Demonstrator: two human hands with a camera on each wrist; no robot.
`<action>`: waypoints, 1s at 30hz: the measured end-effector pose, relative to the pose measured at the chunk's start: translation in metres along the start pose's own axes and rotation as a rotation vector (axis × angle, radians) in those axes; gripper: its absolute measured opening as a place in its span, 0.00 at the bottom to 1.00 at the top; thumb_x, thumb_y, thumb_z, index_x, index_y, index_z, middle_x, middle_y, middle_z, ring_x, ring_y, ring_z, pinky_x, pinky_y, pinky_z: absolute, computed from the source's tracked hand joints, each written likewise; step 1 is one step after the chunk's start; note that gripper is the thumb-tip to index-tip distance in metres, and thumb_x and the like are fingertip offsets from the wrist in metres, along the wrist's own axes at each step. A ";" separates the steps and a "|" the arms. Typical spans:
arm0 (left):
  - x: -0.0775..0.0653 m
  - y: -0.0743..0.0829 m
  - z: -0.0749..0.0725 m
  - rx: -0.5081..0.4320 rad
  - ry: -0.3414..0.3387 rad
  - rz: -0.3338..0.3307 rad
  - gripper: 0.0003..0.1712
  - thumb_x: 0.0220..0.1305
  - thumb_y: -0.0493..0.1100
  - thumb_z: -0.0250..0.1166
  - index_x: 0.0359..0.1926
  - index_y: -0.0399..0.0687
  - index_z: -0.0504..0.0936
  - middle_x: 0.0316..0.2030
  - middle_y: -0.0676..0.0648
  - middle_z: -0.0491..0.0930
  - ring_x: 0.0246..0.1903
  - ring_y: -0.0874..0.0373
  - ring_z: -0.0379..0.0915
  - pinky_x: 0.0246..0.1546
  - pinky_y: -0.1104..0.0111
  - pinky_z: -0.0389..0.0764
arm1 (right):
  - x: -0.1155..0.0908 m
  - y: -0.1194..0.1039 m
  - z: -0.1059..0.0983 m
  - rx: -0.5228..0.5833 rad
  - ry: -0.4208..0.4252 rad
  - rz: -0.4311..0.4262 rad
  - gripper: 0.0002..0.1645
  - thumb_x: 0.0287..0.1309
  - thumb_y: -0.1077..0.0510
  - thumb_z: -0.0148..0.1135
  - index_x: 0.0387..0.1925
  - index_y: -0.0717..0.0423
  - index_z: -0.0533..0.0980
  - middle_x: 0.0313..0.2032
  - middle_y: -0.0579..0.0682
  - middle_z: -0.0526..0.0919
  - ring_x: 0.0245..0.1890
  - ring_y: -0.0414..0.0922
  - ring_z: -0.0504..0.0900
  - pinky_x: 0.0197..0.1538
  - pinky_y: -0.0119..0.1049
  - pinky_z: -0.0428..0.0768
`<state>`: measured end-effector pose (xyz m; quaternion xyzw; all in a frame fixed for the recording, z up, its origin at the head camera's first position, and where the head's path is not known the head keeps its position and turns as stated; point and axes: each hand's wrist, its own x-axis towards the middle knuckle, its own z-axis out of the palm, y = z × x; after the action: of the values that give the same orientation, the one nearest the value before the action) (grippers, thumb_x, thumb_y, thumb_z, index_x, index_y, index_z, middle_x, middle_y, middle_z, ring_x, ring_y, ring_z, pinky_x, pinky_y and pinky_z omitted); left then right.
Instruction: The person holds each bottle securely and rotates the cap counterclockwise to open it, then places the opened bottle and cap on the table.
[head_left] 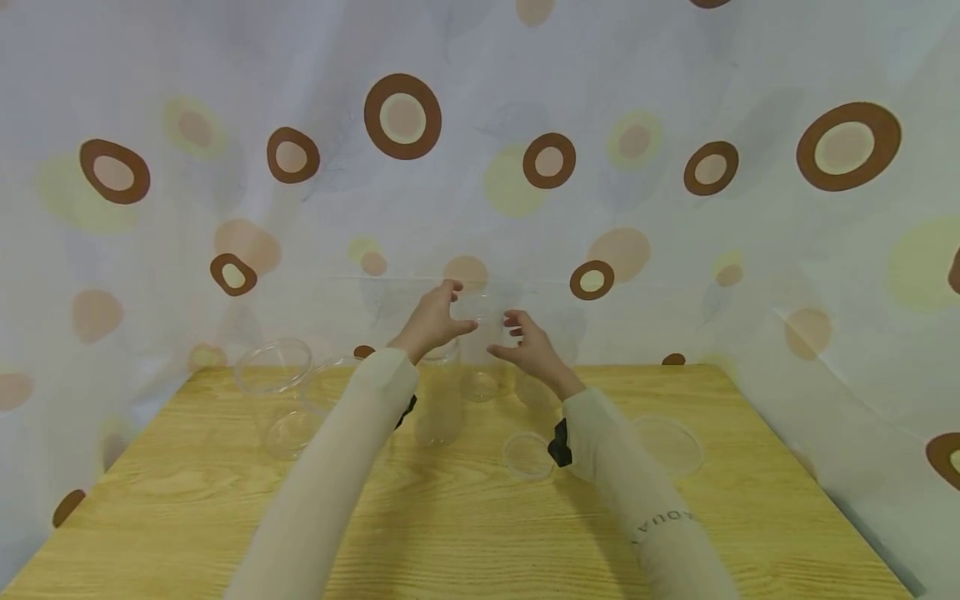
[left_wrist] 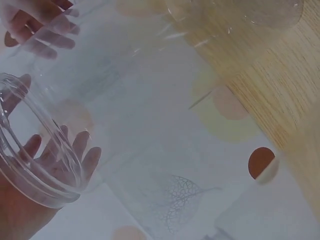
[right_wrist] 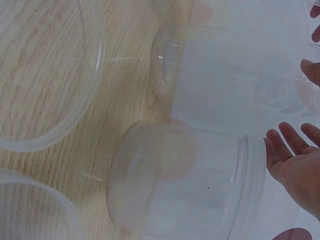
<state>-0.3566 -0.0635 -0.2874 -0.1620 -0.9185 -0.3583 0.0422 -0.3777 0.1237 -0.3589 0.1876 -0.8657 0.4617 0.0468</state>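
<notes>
A tall clear jar stands upright at the back of the table, between both hands. My left hand is by its upper left side, thumb and fingers spread. At its upper right side is my right hand, fingers loosely bent and thumb apart. Whether either thumb touches the jar is hard to tell. A second clear jar stands nearer, and its rim overlaps the left hand in the left wrist view. In the right wrist view, a wider clear container is beside the right hand.
Two wide clear containers, one of them a jar, stand at the table's left, partly behind the left sleeve. A small round clear lid and a larger lid lie flat on the wooden table. Patterned cloth hangs behind.
</notes>
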 end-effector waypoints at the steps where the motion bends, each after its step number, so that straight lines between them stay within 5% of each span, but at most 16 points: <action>1: 0.001 -0.001 0.000 0.006 0.001 -0.001 0.38 0.57 0.44 0.64 0.64 0.39 0.57 0.61 0.36 0.64 0.61 0.44 0.61 0.59 0.55 0.67 | 0.000 0.000 0.001 0.001 0.000 0.002 0.42 0.54 0.55 0.64 0.64 0.61 0.55 0.59 0.62 0.65 0.59 0.61 0.65 0.60 0.52 0.67; 17: 0.004 0.003 0.003 0.121 0.007 -0.050 0.37 0.59 0.49 0.63 0.65 0.43 0.58 0.58 0.39 0.69 0.56 0.47 0.68 0.55 0.56 0.71 | 0.004 -0.004 0.010 -0.015 0.035 0.018 0.41 0.55 0.50 0.63 0.63 0.63 0.55 0.57 0.61 0.67 0.59 0.58 0.66 0.59 0.51 0.68; 30: 0.004 0.001 0.003 0.081 0.018 -0.028 0.36 0.59 0.49 0.63 0.64 0.43 0.59 0.57 0.38 0.69 0.56 0.46 0.67 0.55 0.56 0.70 | 0.004 -0.004 0.009 0.000 0.062 -0.011 0.40 0.55 0.50 0.63 0.62 0.62 0.56 0.55 0.61 0.68 0.58 0.58 0.67 0.59 0.51 0.69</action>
<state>-0.3603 -0.0592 -0.2883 -0.1439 -0.9340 -0.3228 0.0518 -0.3794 0.1130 -0.3599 0.1782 -0.8628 0.4669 0.0763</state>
